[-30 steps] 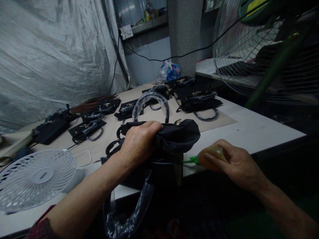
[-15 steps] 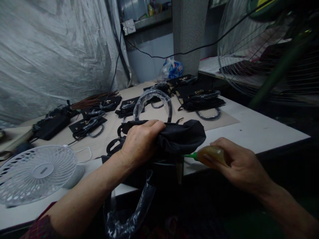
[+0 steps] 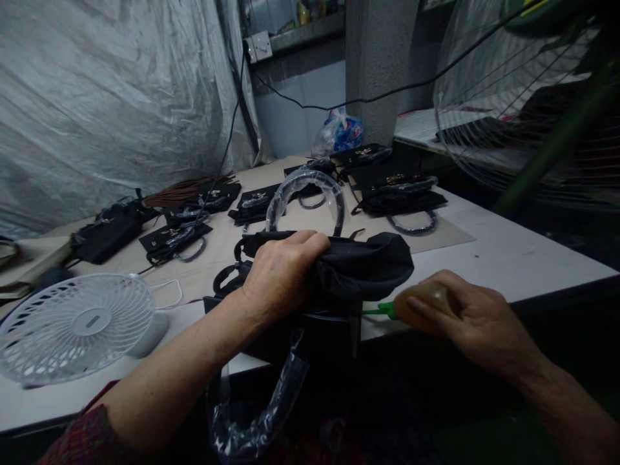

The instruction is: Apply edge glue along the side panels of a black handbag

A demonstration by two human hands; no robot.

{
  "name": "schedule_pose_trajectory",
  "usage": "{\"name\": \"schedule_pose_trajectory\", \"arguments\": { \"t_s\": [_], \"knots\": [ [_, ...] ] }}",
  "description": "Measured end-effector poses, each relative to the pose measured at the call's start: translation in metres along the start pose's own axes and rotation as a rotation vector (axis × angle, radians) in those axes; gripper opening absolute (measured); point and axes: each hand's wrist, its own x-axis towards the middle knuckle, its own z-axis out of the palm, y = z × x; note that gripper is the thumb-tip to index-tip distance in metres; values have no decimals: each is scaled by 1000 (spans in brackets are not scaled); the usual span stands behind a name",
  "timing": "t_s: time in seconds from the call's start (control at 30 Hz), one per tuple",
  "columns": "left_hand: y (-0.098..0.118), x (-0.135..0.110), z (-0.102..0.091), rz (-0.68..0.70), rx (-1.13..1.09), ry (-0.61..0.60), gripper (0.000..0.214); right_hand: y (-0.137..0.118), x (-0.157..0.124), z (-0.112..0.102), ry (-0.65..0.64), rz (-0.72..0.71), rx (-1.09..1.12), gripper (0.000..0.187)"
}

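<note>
A black handbag (image 3: 368, 261) lies at the table's front edge, its lining bunched up. My left hand (image 3: 285, 268) is closed on the bunched cloth at the top of it. One plastic-wrapped handle (image 3: 305, 181) stands up behind the bag, and another wrapped handle (image 3: 271, 420) hangs over the front edge. In my right hand (image 3: 469, 316) is a squeezable glue bottle (image 3: 421, 310), amber and held level. Its green nozzle (image 3: 380, 310) points left at the bag's right side, by the edge below the lining. Whether the tip touches is hard to make out.
Several black handbags (image 3: 397, 194) with wrapped handles lie across the cardboard-covered table. A white fan (image 3: 92, 323) stands at the left. A large caged fan (image 3: 527, 142) is at the right. Brown strips (image 3: 184, 192) lie behind, and a black cable (image 3: 358, 101) hangs across the back.
The whole view has shifted slightly, so things sit a little further right. Both hands keep their holds, and the bottle's nozzle stays close to the bag's side.
</note>
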Motion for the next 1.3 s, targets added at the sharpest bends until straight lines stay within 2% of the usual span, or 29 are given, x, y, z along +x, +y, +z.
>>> {"name": "schedule_pose_trajectory", "arguments": {
  "t_s": [0.13, 0.27, 0.4, 0.5, 0.67, 0.8, 0.97, 1.13, 1.3],
  "knots": [
    [0, -1, 1, 4, 9, 15, 21, 3, 4, -1, 41, 31, -16, 45],
    [0, -1, 2, 4, 21, 16, 23, 6, 6, 0, -29, 87, 8, 49],
    [0, -2, 2, 11, 25, 21, 23, 5, 5, -2, -26, 158, -8, 53],
    [0, -3, 3, 19, 15, 30, 23, 1, 2, -4, -74, 204, 39, 52],
    [0, -5, 2, 22, -17, 46, 24, -4, -7, -3, 13, 109, 11, 44],
    [1, -6, 0, 28, -29, 63, 24, -5, -17, -1, -72, 26, 39, 34],
    [2, -8, -1, 40, -39, 80, 24, -3, -22, 2, 72, -31, 8, 28],
    [1, -8, -1, 38, -37, 72, 23, -6, -23, 3, -35, -63, 49, 26],
    [0, -8, 0, 40, -16, 71, 25, -9, -26, 2, 6, -97, 16, 24]
  ]
}}
